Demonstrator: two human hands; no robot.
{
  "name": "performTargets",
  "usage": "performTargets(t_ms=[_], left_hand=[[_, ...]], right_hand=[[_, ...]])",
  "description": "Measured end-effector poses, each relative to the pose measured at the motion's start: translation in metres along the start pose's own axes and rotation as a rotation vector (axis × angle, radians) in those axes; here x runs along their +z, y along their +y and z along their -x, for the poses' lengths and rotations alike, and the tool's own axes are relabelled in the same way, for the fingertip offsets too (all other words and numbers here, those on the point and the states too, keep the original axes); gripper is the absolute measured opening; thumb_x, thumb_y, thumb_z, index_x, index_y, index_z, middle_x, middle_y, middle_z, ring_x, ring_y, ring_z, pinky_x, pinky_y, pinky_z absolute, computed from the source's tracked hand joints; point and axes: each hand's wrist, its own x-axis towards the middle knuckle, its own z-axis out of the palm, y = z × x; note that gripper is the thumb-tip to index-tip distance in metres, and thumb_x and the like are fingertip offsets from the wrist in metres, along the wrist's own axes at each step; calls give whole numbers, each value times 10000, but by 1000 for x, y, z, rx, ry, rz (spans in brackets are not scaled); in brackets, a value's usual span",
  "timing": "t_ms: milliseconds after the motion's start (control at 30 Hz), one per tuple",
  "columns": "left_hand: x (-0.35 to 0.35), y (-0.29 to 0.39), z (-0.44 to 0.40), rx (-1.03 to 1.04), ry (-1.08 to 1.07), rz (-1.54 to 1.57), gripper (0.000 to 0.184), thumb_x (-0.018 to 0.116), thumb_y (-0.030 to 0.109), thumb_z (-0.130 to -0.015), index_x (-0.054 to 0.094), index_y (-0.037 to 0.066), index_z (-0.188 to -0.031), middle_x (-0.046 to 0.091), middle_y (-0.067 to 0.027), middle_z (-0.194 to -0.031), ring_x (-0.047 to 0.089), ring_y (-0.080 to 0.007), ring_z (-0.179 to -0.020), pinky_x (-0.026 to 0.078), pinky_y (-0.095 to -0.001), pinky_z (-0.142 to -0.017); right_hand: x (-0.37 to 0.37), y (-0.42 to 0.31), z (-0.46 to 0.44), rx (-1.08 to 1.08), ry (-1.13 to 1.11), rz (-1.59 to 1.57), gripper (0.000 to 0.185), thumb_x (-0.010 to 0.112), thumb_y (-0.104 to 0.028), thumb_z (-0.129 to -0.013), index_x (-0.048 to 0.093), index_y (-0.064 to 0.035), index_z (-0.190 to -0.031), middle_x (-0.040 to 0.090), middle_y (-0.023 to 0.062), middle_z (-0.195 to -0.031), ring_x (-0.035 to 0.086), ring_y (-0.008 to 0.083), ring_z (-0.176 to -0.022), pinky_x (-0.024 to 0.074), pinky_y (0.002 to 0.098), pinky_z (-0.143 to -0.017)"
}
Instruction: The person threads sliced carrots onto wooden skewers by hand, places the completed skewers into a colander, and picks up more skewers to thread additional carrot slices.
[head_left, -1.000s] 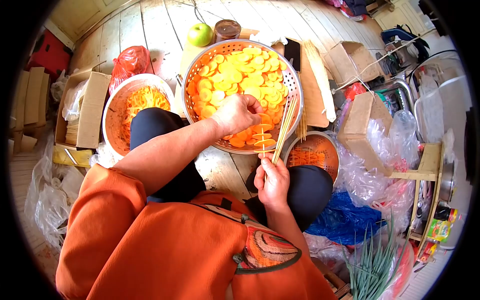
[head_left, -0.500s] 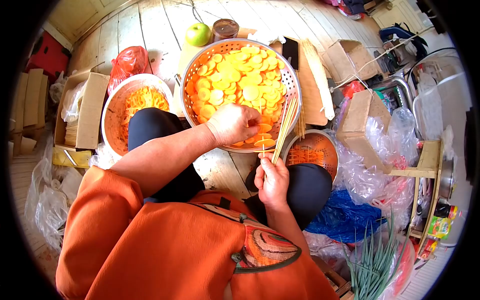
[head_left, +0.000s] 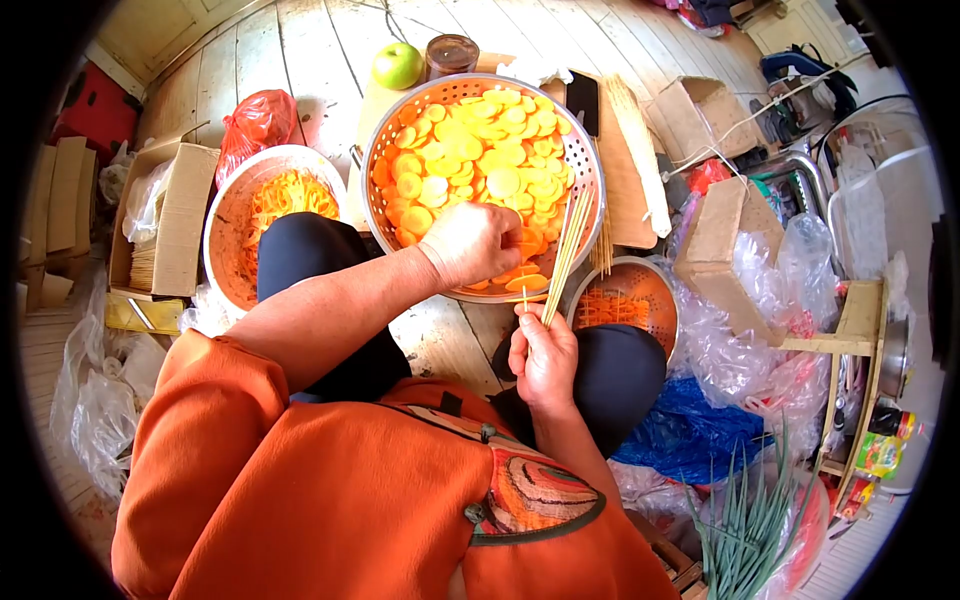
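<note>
My right hand [head_left: 545,355] is closed round a bundle of thin wooden skewers [head_left: 568,262] that point up and away, with one skewer set apart from the rest. Several orange carrot slices [head_left: 526,283] are threaded on that single skewer, flat faces stacked with small gaps. My left hand [head_left: 472,245] grips at its upper part, over the colander's near side; its fingertips are partly hidden. The large metal colander [head_left: 376,215] holds a heap of loose carrot slices [head_left: 460,145].
On the left, a bowl [head_left: 225,225] holds shredded carrot beside a red bag [head_left: 260,125] and a cardboard box [head_left: 185,220]. To the right, a smaller colander [head_left: 655,300] contains skewered carrot. A green apple [head_left: 397,66] and jar [head_left: 452,55] stand behind.
My left hand has come down along the single skewer, and the threaded slices now sit lower and closer to my right hand. My right hand has barely moved.
</note>
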Motion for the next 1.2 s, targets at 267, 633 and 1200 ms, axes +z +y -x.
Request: performTargets(t_ms=[267, 633, 1200], left_hand=[[-2, -4, 3, 10, -19, 165, 162, 678, 164, -717, 636, 37, -808, 658, -93, -731, 643, -198, -631, 522, -311, -619], [2, 3, 29, 177, -14, -13, 171, 671, 161, -730, 652, 55, -862, 653, -115, -753, 643, -262, -674, 528, -327, -629], [3, 5, 27, 0, -30, 175, 143, 658, 184, -724, 638, 60, -794, 635, -107, -681, 642, -256, -633, 525, -344, -616]], right_hand=[[-3, 0, 0, 0, 5, -44, 119, 532, -105, -895, 576, -11, -953, 484, 39, -545, 379, 94, -361, 284, 212, -334], [-2, 0, 6, -27, -29, -36, 118, 533, -110, -899, 564, -6, -945, 484, 45, -533, 381, 94, -363, 287, 210, -343], [-4, 1, 7, -18, -79, -54, 120, 525, -107, -906, 558, 4, -933, 487, 47, -541, 377, 91, -363, 287, 206, -342]])
